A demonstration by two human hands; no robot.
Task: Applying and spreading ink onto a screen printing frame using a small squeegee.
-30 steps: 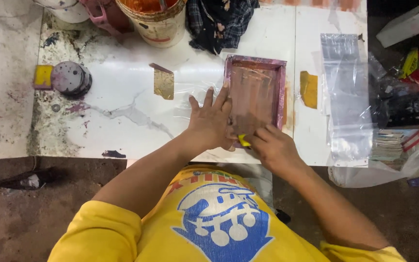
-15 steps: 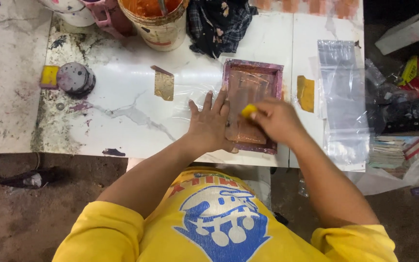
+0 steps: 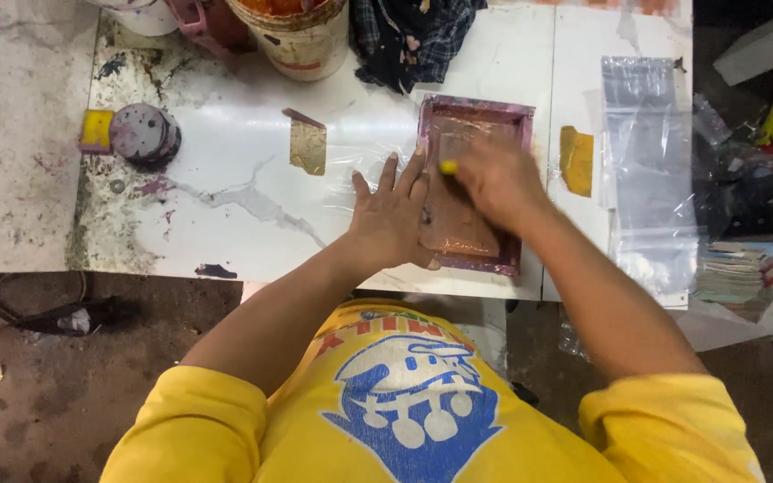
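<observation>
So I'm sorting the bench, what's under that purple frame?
A clear plastic sheet pokes out from under the purple frame; anything more is covered by both hands.

A paint-stained plastic bucket (image 3: 301,36) stood at the far edge of my white marble-patterned table (image 3: 225,179); a dark checked cloth (image 3: 409,36) lay bunched just beside it; a round grey disc (image 3: 142,132) touched a small yellow block (image 3: 97,130); clear plastic bags (image 3: 646,170) were stacked at my right.
</observation>
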